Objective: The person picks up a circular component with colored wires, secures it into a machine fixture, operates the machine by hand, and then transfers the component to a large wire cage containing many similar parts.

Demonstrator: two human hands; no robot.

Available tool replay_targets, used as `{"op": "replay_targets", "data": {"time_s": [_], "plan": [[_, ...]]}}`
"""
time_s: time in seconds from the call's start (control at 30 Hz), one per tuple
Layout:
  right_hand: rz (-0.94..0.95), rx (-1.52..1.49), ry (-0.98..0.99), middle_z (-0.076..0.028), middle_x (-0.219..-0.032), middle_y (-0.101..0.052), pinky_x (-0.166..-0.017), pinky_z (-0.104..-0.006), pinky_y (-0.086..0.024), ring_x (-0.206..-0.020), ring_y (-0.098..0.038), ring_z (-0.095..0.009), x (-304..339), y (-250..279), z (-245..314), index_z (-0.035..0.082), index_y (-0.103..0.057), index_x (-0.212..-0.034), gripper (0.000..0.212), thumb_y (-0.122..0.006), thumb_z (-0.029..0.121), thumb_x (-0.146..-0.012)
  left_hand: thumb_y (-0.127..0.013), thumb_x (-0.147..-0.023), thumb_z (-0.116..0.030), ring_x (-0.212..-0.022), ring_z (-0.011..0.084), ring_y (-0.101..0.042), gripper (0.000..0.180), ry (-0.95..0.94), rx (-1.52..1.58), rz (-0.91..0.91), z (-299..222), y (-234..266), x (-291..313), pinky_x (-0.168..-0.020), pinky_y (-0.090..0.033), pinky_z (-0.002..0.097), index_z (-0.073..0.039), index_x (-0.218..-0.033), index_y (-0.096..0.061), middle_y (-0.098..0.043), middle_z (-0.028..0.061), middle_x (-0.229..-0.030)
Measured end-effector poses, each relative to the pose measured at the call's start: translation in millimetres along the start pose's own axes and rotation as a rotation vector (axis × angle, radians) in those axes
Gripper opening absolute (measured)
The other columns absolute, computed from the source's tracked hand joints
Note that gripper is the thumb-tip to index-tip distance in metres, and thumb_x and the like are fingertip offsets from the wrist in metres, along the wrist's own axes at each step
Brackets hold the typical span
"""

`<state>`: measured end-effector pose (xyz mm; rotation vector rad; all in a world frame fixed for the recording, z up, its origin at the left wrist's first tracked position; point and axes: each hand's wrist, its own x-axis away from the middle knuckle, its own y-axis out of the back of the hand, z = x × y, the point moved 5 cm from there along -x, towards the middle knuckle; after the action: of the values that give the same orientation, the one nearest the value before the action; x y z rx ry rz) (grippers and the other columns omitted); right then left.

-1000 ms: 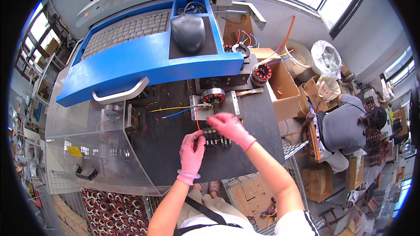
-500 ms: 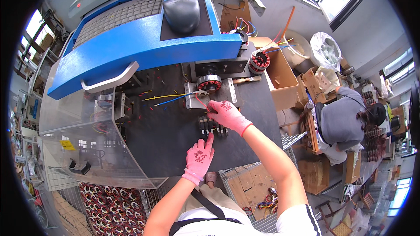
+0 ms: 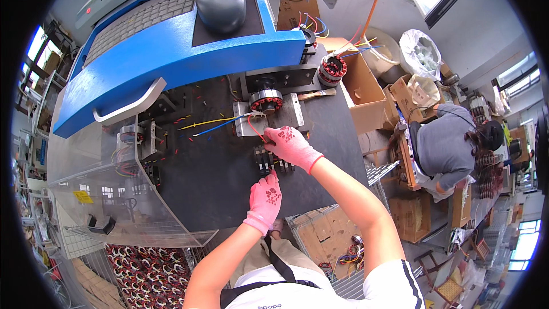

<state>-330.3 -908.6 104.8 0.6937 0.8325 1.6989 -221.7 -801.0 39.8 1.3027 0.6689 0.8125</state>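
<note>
The red wire runs from the wound stator toward the person, its long axis slanting slightly right as it nears the right hand. That hand's thumb and fingertips are pinched together on its lower end, just beyond the black terminal block. The block's row of slim levers spans left to right, each lever lengthwise toward the person. The left hand reaches its near side with fingertips bunched – whether they grip or merely press, I cannot tell.

The stator's wound face points toward the person, between two metal plates. A yellow wire and a blue wire stretch leftward, nearly parallel.

Dark tabletop gives sideways room between the left hand and the clear guard; its near edge passes by the left wrist. The blue drawer bounds the far side – a carton stands past the right edge.
</note>
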Motion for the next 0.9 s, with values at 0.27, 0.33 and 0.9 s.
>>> {"op": "replay_targets", "data": {"time_s": [0.27,0.33,0.9], "plan": [[-0.117,-0.559,-0.196,-0.005,-0.068,-0.061,-0.055,-0.0316,-0.044,-0.063,-0.060,-0.013,14,8,5,0.007,-0.067,-0.098,0.033,-0.065,0.038,-0.087,-0.059,-0.094,-0.031,-0.073,0.0113,-0.057,0.057,0.674,1.645,-0.643,126,59,-22,-0.059,-0.048,0.0234,-0.001,-0.138,-0.037,-0.052,0.0083,-0.118],[0.096,-1.053,-0.288,0.001,-0.065,-0.053,-0.052,-0.0272,-0.038,-0.059,-0.050,-0.009,4,-7,15,0.004,-0.067,-0.100,0.040,-0.058,0.043,-0.093,-0.050,-0.099,-0.035,-0.076,0.0108,-0.060,0.053,0.623,1.899,-0.824,145,101,-34,-0.058,-0.048,0.0214,0.001,-0.136,-0.039,-0.056,0.0099,-0.120],[-0.049,-0.336,-0.113,-0.010,-0.070,-0.060,-0.060,-0.0347,-0.047,-0.064,-0.059,-0.020,8,8,0,0.002,-0.057,-0.090,0.015,-0.065,0.014,-0.085,-0.062,-0.084,-0.034,-0.082,0.0221,-0.058,0.058,0.159,0.371,-0.075,23,22,20,-0.066,-0.050,0.0382,-0.014,-0.137,-0.048,-0.052,0.0051,-0.097]]}}
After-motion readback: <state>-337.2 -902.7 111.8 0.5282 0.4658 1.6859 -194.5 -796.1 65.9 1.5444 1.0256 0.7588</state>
